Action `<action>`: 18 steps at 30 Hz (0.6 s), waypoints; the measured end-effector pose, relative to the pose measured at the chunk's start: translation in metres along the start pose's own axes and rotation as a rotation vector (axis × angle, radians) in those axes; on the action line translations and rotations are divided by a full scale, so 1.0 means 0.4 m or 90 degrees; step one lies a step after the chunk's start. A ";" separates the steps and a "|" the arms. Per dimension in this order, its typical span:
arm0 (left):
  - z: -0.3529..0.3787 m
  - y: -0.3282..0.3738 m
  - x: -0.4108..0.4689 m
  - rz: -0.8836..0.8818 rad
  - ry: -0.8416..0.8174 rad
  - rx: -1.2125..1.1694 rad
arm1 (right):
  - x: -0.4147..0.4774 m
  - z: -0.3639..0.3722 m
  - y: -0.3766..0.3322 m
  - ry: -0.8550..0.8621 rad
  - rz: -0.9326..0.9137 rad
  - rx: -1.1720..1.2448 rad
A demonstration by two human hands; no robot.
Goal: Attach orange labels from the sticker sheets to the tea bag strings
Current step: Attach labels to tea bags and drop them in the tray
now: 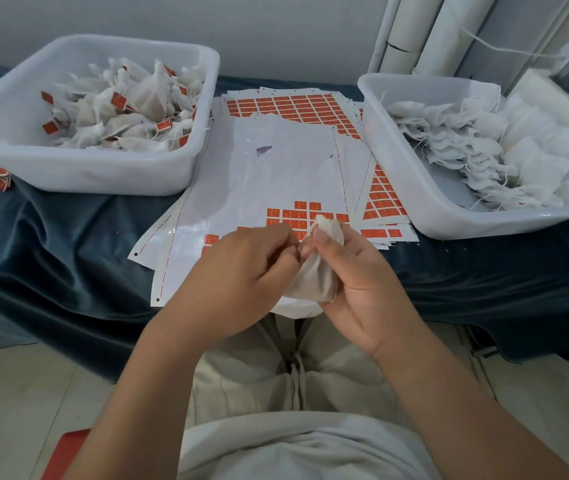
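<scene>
**mossy_kettle:** Ok, walk me through it left to right. What step is this?

**tagteam:** Far left on the table (51, 237) there's a white tub (78, 174) piled with finished tea bags (130, 109), orange tags already on. The middle is a mess of sticker sheets (276, 161). The near one is mostly peeled, with a patch of orange labels (297, 214) left just beyond the hands.

**mossy_kettle:** And the hands?

**tagteam:** The left hand (238, 275) has its fingers curled and the tips pinched together right at the string (308, 233). I can't tell if a label is already in that pinch, the fingers hide it. The right hand (356, 282) is wrapped around one tea bag (314, 278), held above the table edge over the person's lap, thumb pressing near its top.

**mossy_kettle:** So mid-attach?

**tagteam:** That's my read: folding or pressing a label onto the string. Next it probably needs a firm squeeze so both sticky halves meet with the string trapped between, then a toss into the left tub. The right tub (466, 220) is full of plain bags (484, 147), so there's loads to go.
</scene>
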State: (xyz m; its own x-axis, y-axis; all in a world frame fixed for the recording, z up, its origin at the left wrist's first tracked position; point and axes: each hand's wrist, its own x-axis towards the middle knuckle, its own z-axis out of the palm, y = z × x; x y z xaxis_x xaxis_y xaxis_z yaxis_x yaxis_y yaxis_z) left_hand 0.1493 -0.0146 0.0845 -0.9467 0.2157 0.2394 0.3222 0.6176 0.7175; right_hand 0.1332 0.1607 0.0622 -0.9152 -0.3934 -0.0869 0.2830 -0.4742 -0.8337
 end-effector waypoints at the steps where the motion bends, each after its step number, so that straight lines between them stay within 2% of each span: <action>1: -0.002 0.000 -0.001 0.020 -0.006 0.016 | 0.000 0.001 0.002 0.006 -0.015 -0.016; 4: -0.012 -0.001 -0.005 0.071 -0.017 0.076 | 0.000 0.003 0.008 0.041 -0.051 -0.039; 7: -0.020 -0.001 -0.006 0.097 -0.023 0.140 | 0.004 -0.003 0.015 0.093 -0.087 -0.145; 10: -0.022 0.000 -0.008 0.112 -0.043 0.149 | 0.003 -0.006 0.021 0.122 -0.101 -0.268; 13: -0.015 0.001 -0.011 0.135 -0.056 0.138 | 0.001 -0.006 0.024 0.146 -0.087 -0.282; 15: -0.014 -0.005 -0.011 0.137 -0.069 0.080 | 0.005 -0.011 0.023 0.152 -0.076 -0.257; 18: -0.019 -0.030 -0.004 0.106 -0.073 -0.119 | 0.012 -0.017 0.016 0.151 -0.045 -0.114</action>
State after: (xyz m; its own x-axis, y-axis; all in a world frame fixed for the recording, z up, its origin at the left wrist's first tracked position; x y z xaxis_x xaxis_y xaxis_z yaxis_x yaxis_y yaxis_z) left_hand 0.1467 -0.0280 0.0803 -0.8706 0.3930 0.2959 0.4558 0.4180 0.7858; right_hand 0.1285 0.1613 0.0528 -0.9783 -0.1590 -0.1331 0.1807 -0.3391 -0.9233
